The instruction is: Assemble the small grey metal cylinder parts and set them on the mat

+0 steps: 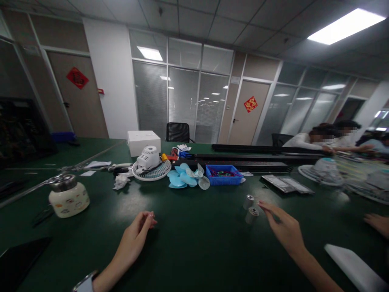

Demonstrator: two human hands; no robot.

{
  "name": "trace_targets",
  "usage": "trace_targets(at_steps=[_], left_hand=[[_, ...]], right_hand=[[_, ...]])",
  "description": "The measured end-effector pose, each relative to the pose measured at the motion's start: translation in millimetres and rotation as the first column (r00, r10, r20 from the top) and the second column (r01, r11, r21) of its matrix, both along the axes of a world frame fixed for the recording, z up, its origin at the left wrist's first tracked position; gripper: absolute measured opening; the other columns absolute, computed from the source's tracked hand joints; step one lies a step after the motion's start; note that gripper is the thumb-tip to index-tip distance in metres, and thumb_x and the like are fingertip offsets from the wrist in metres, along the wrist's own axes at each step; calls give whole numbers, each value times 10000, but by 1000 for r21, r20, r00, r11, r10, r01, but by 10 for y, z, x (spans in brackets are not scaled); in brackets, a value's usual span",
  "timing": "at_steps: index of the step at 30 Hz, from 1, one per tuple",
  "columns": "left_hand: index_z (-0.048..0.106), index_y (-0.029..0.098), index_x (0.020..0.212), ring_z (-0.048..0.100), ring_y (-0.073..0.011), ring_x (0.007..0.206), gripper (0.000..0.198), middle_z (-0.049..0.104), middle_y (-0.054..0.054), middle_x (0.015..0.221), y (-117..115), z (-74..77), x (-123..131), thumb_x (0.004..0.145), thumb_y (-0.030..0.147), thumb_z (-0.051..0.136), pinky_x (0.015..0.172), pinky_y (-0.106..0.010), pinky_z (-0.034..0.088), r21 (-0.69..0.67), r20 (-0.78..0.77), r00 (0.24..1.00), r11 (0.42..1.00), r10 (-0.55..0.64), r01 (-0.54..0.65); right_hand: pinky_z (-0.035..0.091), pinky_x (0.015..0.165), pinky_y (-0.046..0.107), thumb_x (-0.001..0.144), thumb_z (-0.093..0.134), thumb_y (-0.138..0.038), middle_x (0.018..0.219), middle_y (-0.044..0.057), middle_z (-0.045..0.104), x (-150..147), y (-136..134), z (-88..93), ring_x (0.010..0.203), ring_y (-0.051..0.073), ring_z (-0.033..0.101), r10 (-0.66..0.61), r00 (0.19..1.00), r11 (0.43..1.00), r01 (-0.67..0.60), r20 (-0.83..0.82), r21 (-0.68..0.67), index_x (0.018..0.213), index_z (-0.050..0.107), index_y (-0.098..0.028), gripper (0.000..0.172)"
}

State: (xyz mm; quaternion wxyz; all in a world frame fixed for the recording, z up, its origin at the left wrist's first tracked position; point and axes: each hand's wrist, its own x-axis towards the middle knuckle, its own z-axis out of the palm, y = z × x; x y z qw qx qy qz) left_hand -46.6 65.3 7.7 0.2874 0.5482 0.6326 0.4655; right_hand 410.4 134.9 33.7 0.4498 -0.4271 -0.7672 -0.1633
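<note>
My left hand [137,232] is above the green table [194,247], left of centre. Its fingers curl in toward the thumb, and the inside of the grip is hidden. On the right, my right hand [285,228] reaches forward, fingers stretched out and thumb apart, holding nothing. Close to its fingertips stand two small metal cylinders: a farther one [248,202] and a nearer one [252,216]. Both are upright, one just behind the other. Whether a fingertip touches them I cannot tell.
Blue fan blades [182,177], a blue bin [224,178] of small parts and a white fan [148,162] are ahead. A cream jar [69,199] stands left. At right lie a white slab [354,265] and another person's hand [378,224]. People sit farther back.
</note>
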Motion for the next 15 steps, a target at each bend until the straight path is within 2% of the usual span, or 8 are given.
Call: trace_targets(at_steps=[4,8,15], left_hand=[[558,201,952,664,-250,885,456,704,-63,898,-12,59,26,824,618,422,832,-385,481,-3,-19,1000,1000,1,-1],[552,202,959,661,-246,902,443,703,-60,899,-6,47,21,833,607,422,847,-381,476,-2,-30,1000,1000,-4,4],[552,205,966,662,-247,894,450,700,-58,890,-16,38,25,840,610,402,839,-385,480,-11,-48,999,1000,-14,13]], right_hand=[[550,898,340,880,506,-264,1050,19,712,-87,67,-71,957,188,682,53,998,994,-56,-35,-97,1015,685,-240,225],[555,887,339,880,499,-256,1027,14,718,-141,100,-122,949,188,684,77,995,982,-85,-56,-166,984,695,-247,223],[553,887,352,873,495,-258,1059,27,710,-166,82,-95,964,197,680,89,993,983,-100,-82,-153,963,699,-239,224]])
